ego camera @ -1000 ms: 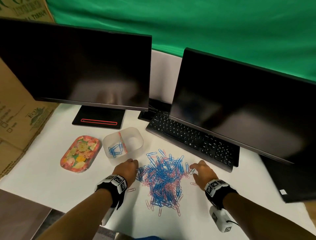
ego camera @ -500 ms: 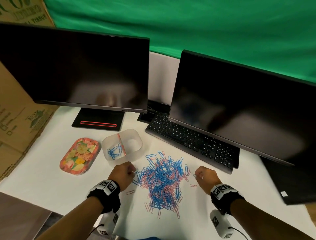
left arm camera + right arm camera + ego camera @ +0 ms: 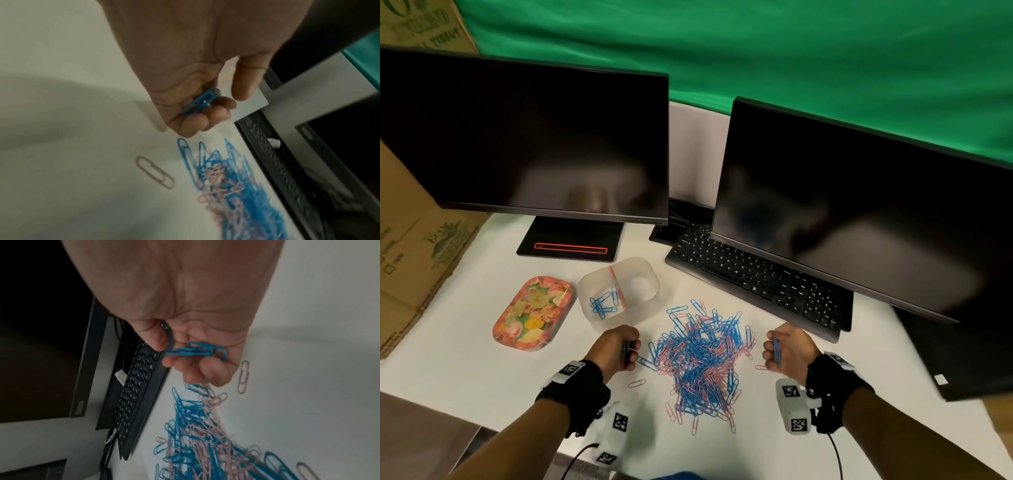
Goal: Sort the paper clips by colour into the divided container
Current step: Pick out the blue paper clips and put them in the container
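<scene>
Both hands hold blue clips. My left hand (image 3: 616,347) curls round a few blue clips (image 3: 200,102), and my right hand (image 3: 787,353) pinches some too (image 3: 195,351); I can't count either bunch. On the white table (image 3: 465,359), the box (image 3: 619,291) sits just past my left hand, so that hand is nearer. One divider splits it in two; the left part has several blue clips (image 3: 602,303), the right looks bare. One big pile (image 3: 702,359) of blue and pink clips lies between my hands.

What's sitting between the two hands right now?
In the head view, the mixed pile of blue and pink clips fills the table between the left hand and the right hand.
</scene>
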A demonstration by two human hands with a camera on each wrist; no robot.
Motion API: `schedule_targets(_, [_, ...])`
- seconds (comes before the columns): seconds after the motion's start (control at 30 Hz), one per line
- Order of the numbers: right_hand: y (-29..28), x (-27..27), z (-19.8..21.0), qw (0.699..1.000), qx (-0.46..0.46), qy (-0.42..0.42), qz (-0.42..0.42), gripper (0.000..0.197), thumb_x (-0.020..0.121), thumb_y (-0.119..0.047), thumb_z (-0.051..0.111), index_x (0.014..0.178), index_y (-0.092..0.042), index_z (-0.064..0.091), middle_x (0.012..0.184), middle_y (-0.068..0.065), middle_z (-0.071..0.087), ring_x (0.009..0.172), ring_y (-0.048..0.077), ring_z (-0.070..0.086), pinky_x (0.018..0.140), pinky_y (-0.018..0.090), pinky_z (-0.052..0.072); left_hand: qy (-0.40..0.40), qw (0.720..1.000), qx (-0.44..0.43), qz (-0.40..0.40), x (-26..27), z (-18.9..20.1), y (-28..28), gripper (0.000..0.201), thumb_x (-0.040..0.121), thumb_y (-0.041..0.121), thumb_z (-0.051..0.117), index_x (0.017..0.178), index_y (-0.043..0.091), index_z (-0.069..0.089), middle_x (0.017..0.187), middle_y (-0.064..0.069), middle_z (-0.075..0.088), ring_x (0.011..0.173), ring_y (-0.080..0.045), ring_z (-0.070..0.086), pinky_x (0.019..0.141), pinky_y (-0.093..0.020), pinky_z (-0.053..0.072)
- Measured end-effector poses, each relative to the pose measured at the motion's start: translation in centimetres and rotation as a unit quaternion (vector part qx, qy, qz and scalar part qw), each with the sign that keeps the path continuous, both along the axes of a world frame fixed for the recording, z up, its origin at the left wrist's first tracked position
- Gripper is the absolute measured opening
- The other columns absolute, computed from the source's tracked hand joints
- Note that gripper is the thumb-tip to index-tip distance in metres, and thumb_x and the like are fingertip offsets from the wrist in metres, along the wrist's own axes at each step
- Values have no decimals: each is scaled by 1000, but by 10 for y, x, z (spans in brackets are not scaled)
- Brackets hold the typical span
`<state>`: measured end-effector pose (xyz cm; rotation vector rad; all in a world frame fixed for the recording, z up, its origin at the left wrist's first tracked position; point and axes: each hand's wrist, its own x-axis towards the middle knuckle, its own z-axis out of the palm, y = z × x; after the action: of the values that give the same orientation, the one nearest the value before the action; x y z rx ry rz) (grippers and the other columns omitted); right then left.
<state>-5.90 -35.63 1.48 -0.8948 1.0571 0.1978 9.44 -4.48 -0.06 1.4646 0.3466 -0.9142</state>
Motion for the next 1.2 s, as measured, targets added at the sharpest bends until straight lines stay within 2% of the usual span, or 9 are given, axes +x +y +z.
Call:
schedule_targets(0.07, [1, 6, -1, 999, -38, 30, 22, 25, 93, -25, 42, 72, -13, 48, 63, 5, 44, 52, 19, 41, 51, 25, 29, -104, 987, 88, -87, -1, -3, 3, 10, 81, 9, 54, 71, 11, 53, 65, -8, 47, 52, -20, 39, 51, -24, 30])
schedule_targets(0.17, [3, 17, -6, 976, -179, 74, 101, 16, 92, -18, 51, 77, -11, 52, 59, 2, 40, 47, 16, 33, 51, 22, 24, -287, 880, 249, -284, -7, -3, 5, 9, 77, 17, 65, 79, 24, 59, 67, 6, 56, 64, -16, 52, 60, -23, 39])
schedule_targets(0.27, [8, 27, -8, 861, -420, 98, 268, 8, 89, -22, 59, 84, -16, 61, 74, -2, 55, 65, 18, 50, 61, 23, 36, -379, 768, 329, -398, -14, -8, 4, 16, 81, 24, 61, 95, 30, 62, 82, 11, 52, 85, -14, 58, 70, -22, 39])
schedule_targets(0.33, [16, 32, -4, 782, -514, 116, 333, 11, 87, -27, 60, 90, -18, 66, 93, 1, 65, 84, 20, 59, 71, 22, 42, -406, 737, 344, -417, -16, -12, 4, 14, 82, 28, 59, 95, 32, 63, 88, 12, 50, 94, -16, 60, 73, -22, 40])
schedule_targets(0.4, [22, 39, -4, 729, -544, 138, 393, 22, 87, -29, 58, 102, -15, 66, 105, 4, 66, 97, 23, 62, 77, 24, 48, -408, 731, 348, -423, -16, -12, 4, 3, 83, 30, 57, 83, 33, 56, 88, 11, 48, 92, -17, 60, 69, -23, 38])
schedule_targets(0.47, [26, 45, -4, 712, -544, 163, 412, 26, 86, -28, 58, 107, -14, 64, 111, 5, 65, 101, 24, 63, 79, 26, 50, -404, 728, 348, -430, -16, -12, 4, 12, 83, 30, 57, 75, 32, 48, 86, 9, 48, 85, -18, 57, 67, -23, 35])
schedule_targets(0.7, [23, 52, -1, 711, -513, 204, 436, 25, 90, -20, 53, 106, -7, 67, 112, 9, 66, 105, 25, 63, 72, 25, 46, -392, 758, 335, -399, -18, -10, 8, 23, 80, 26, 56, 64, 35, 42, 82, 11, 49, 78, -13, 48, 68, -23, 35])
schedule_targets(0.8, [25, 52, 3, 702, -530, 201, 431, 26, 94, -21, 49, 112, -8, 63, 120, 7, 62, 110, 23, 61, 85, 27, 51, -394, 780, 317, -368, -18, -4, 10, 17, 81, 27, 60, 71, 34, 49, 82, 12, 54, 79, -11, 51, 69, -23, 40])
schedule_targets(1.2, [30, 61, 8, 675, -552, 186, 452, 32, 89, -4, 53, 119, -12, 60, 122, 9, 61, 109, 24, 61, 84, 28, 53, -397, 836, 246, -288, -21, 16, 6, 20, 78, 18, 65, 68, 33, 56, 75, 12, 64, 75, -7, 60, 73, -25, 49])
